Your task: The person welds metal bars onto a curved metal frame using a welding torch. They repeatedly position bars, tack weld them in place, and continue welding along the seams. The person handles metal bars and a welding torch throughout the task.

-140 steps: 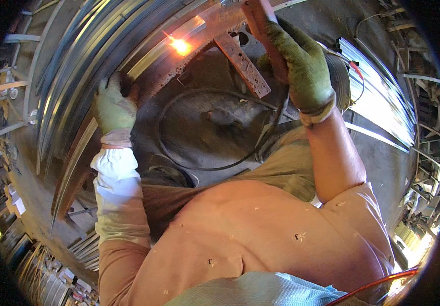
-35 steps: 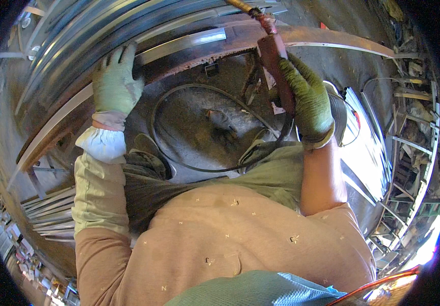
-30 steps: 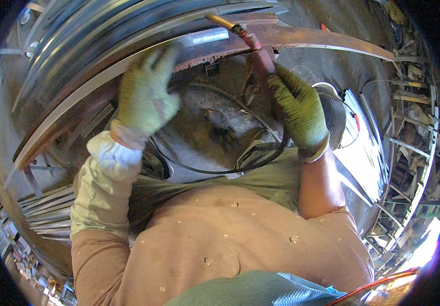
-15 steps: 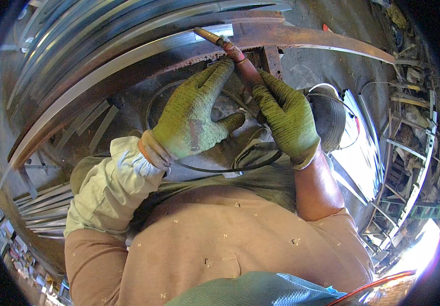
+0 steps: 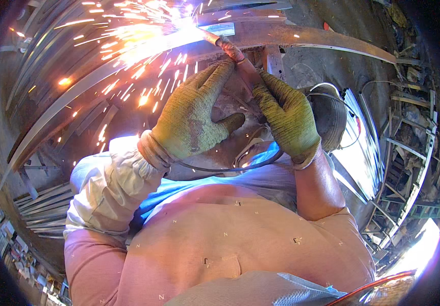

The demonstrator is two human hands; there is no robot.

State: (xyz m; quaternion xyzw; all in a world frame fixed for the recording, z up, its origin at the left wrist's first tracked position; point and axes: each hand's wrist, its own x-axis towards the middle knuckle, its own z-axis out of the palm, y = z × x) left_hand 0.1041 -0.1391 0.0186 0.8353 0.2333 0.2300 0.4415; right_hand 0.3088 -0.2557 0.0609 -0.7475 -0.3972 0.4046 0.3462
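Note:
My right hand (image 5: 290,118), in a worn green-yellow glove, is closed round the handle of a welding torch (image 5: 249,74). The torch's copper-coloured nozzle points up and left at a shiny metal strip (image 5: 222,29) lying along a curved rusty beam (image 5: 327,40). A bright arc burns at the tip, and its glare hides the spot under it. Sparks (image 5: 143,30) spray left and downward. My left hand (image 5: 192,120), gloved alike, has its fingers stretched out with the thumb apart; the fingertips lie beside the torch, and whether they touch it I cannot tell.
Several long metal strips (image 5: 41,66) lie at the far left beyond the beam. A dark round container (image 5: 329,120) stands right of my right hand, beside bright metal sheets (image 5: 355,163). A black cable (image 5: 230,169) loops below my hands. A metal rack (image 5: 408,178) holds scrap at the right.
An arc has lit at the torch tip, and sparks now fly over the beam and my left sleeve. Both hands and the torch have stayed almost in place.

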